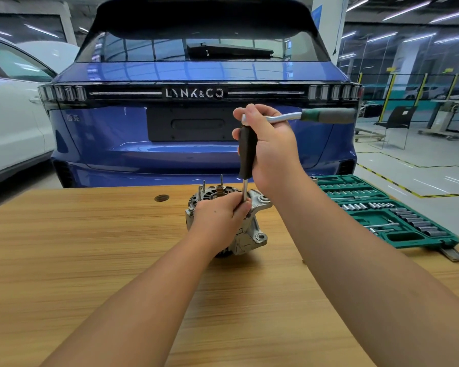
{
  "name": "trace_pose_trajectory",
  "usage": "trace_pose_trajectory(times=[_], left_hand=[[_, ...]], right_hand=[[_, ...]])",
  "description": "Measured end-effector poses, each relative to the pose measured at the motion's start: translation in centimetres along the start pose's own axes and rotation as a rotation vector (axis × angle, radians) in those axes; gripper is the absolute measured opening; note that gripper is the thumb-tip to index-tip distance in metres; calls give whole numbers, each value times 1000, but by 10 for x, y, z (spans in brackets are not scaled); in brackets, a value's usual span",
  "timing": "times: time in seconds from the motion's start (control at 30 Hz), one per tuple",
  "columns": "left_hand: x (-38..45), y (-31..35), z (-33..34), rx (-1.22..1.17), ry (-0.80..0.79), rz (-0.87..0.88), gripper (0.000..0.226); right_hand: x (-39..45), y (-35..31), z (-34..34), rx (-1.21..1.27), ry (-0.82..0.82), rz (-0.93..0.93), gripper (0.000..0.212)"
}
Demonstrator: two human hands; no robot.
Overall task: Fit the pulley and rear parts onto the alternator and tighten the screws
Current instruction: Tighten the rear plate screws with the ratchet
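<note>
A silver alternator (252, 234) stands on the wooden table (90, 247) with its rear face up and several studs sticking out of the top. My left hand (220, 215) rests on its top and pinches the steel shaft of a black-handled driver (247, 152) that stands upright over it. My right hand (270, 144) grips the black handle and also holds a ratchet wrench (326, 115), whose green and grey grip points to the right. The driver's tip is hidden behind my left fingers.
An open green socket set case (392, 215) lies on the table at the right, filled with sockets and bits. A round hole (161, 198) sits in the tabletop at the back. A blue car (196, 102) stands right behind the table, a white car (11, 115) at the left.
</note>
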State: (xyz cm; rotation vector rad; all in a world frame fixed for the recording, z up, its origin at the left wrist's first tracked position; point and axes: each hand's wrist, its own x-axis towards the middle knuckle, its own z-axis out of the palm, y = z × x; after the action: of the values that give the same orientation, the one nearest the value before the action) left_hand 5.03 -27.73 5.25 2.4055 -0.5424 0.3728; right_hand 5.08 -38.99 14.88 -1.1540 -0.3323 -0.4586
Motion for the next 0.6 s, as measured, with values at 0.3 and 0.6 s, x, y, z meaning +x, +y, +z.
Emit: trace_pose_trajectory(times=[0.3,0.6], left_hand=[[-3,0,-4,-24,-10,14,31],[-3,1,0,-26,23,23,30]], right_hand=[[20,-35,5,-155,-170,483,26],[16,-36,15,-160,-112,489,18]])
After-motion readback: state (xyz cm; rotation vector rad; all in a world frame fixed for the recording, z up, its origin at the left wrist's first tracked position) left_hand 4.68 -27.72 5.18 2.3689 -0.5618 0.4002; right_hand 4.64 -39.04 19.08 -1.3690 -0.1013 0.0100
